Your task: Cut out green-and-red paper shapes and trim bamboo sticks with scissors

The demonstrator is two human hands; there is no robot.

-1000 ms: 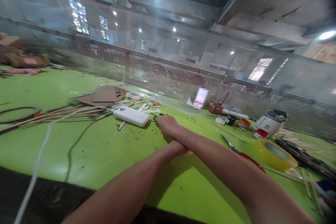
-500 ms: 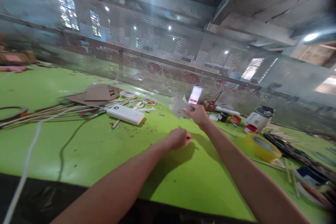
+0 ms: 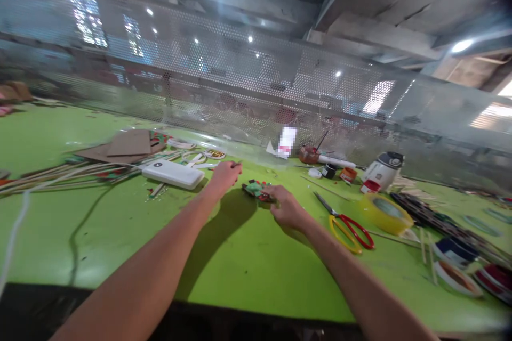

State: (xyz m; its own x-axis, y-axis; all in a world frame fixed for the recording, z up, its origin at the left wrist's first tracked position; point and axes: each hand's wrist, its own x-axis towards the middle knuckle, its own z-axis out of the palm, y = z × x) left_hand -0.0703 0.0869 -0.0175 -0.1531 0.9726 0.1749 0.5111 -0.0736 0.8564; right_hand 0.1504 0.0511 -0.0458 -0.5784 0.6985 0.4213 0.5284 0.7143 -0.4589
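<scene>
On the green table (image 3: 248, 272) lies a small pile of green, red and dark pieces (image 3: 258, 189). My right hand (image 3: 287, 206) is at the right side of this pile, its fingers on the pieces. My left hand (image 3: 227, 176) is raised to the left of the pile, fingers closed round something small that I cannot make out. Scissors with one yellow and one red handle (image 3: 347, 224) lie to the right of my right hand, blades pointing away from me.
A white power bank (image 3: 173, 173), thin sticks (image 3: 52, 176) and brown boards (image 3: 130, 145) are at left. At right stand a yellow tape roll (image 3: 386, 214), paint jars (image 3: 348, 175) and a white bottle (image 3: 383, 171). A mesh screen (image 3: 224, 80) runs behind.
My left hand has moved left and away from me. My right hand has come down nearer me, and the translucent item by it is gone. The coloured pile and the scissors now show.
</scene>
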